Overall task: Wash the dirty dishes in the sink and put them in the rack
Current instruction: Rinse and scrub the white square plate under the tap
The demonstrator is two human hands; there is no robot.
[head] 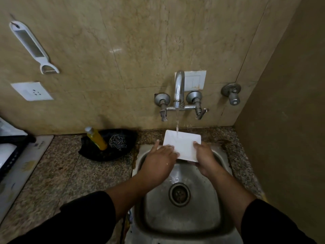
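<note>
Water (177, 120) strikes square white plate (182, 144) above steel sink (193, 219).

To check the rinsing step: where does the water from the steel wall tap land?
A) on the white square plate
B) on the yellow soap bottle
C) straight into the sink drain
A: water from the steel wall tap falls onto the white square plate, which the right hand grips.

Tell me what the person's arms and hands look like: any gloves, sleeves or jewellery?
No gloves: the left hand and right hand are bare, with no ring, watch or bracelet visible. The black left sleeve and black right sleeve are plain, without markings, and end partway along the forearms, leaving the wrists uncovered.
</note>
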